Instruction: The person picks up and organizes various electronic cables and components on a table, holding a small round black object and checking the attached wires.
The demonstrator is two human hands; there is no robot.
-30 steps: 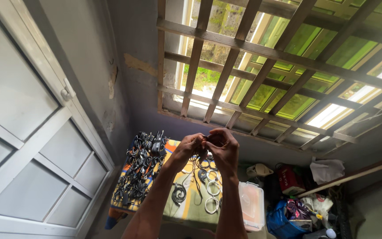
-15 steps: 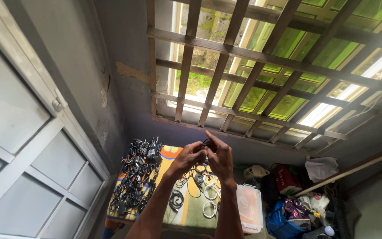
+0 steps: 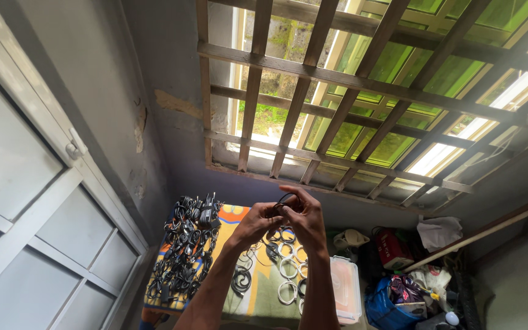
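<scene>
Pinching thin black cable (image 3: pixel 284 198) between left hand (image 3: pixel 260 221) and right hand (image 3: pixel 304 217), both closed on it, raised above patterned mat (image 3: pixel 258 293) for coiling; white coiled cables (image 3: pixel 287 269) laid below.

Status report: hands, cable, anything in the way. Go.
Left hand and right hand together above the table, both pinching a thin black cable. Coiled cables laid out below. Nothing between the hands.

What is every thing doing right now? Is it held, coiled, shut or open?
Black cable: held up in both hands, looped.
Left hand: closed on the cable.
Right hand: closed on the cable.
White cables: coiled, lying on the table.
Black cable pile: heaped, tangled.
Plastic box: lid on.
Door: shut.
</scene>
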